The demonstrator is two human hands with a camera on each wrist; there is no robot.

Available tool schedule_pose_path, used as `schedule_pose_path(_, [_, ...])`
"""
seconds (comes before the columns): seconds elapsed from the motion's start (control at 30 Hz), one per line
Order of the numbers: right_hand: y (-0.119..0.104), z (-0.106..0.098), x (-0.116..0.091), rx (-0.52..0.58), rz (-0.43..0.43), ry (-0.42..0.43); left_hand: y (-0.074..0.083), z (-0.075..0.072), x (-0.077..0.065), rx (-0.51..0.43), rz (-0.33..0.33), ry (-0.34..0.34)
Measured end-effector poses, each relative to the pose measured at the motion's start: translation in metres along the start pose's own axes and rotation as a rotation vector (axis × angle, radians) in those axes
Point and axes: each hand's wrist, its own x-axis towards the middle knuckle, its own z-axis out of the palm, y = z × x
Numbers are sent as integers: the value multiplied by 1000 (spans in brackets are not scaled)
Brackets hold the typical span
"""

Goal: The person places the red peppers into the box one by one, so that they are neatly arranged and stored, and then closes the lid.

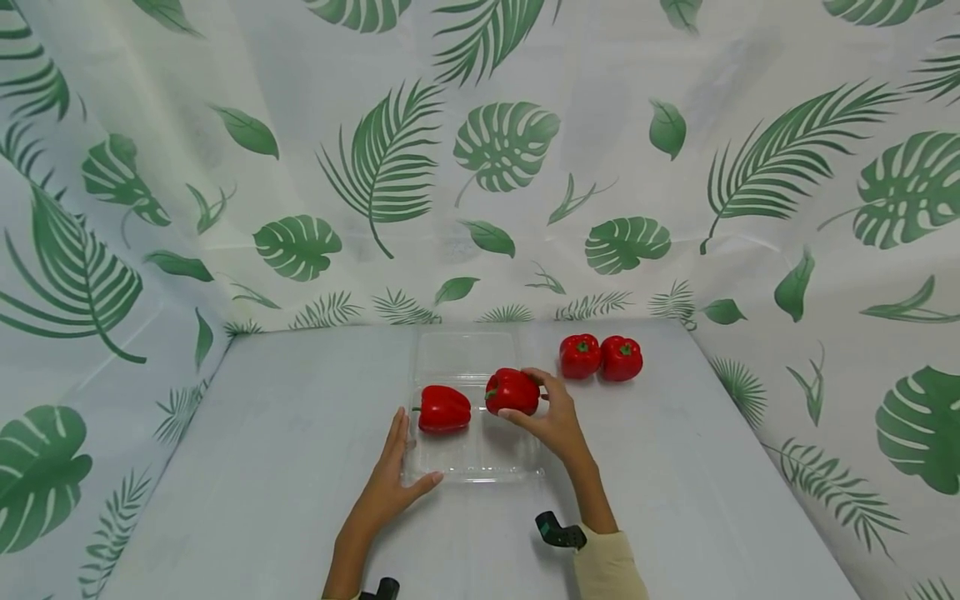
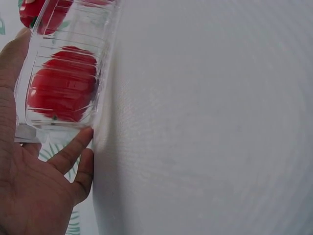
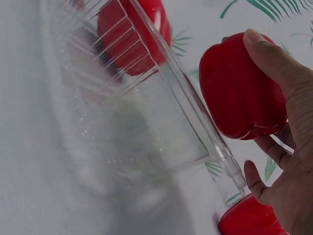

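My right hand (image 1: 553, 422) grips a red bell pepper (image 1: 512, 392) between thumb and fingers, over the right half of a clear plastic clamshell box (image 1: 442, 460). In the right wrist view this pepper (image 3: 237, 88) is above the box's rim. Another red bell pepper (image 1: 444, 409) lies on its side in the left half of the box, its stem to the left. My left hand (image 1: 390, 483) is at the box's left side, thumb and fingers spread, with fingertips touching the wall in the left wrist view. The box's lid (image 1: 467, 354) is folded back, away from me.
Two more red bell peppers, a left one (image 1: 580, 357) and a right one (image 1: 622, 358), stand side by side at the back right of the white table (image 1: 697, 500). A leaf-patterned sheet (image 1: 525, 233) hangs behind and along both sides.
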Motion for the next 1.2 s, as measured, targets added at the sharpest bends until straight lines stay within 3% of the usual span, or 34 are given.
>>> schedule_pose_path(0.17, [4,6,3,-41,-24,-18,0,0,0,-6,0,-3])
schedule_pose_path(0.47, [8,15,4,-280,-45,-34,-1,0,0,3,5,0])
schedule_pose_path(0.97, [6,23,4,-452,-39,-69,-2,1,0,-1,6,6])
schedule_pose_path(1.2, [6,27,2,-454,-11,-89,-2,0,0,-4,-1,2])
